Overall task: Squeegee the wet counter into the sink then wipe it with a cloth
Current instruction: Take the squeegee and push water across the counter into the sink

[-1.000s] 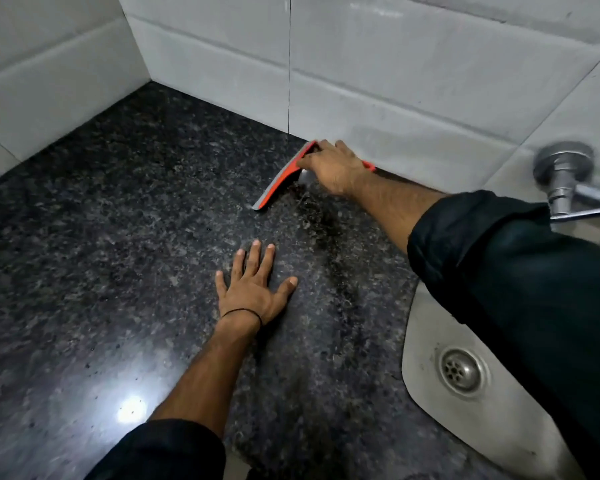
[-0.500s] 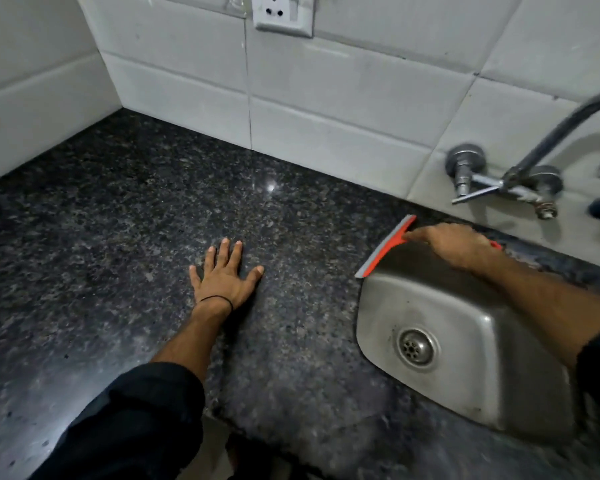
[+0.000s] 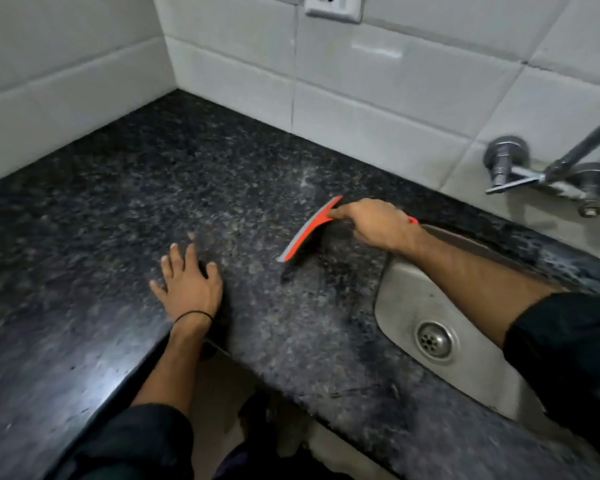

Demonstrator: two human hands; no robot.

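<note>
Head view: a red squeegee (image 3: 309, 230) with a grey blade is gripped at its handle by the right hand (image 3: 378, 223), fingers closed around it, over the dark speckled counter (image 3: 118, 202) just left of the steel sink (image 3: 406, 306). The left hand (image 3: 191, 282) is laid on the counter nearer and to the left, fingers spread and slightly blurred, a black band seen at the wrist. A wall tap (image 3: 548, 174) is mounted on the white tiles at far right, and a socket (image 3: 333, 6) is set at the top.

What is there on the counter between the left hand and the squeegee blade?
Nothing: in the head view, only bare counter separates the left hand from the squeegee.
</note>
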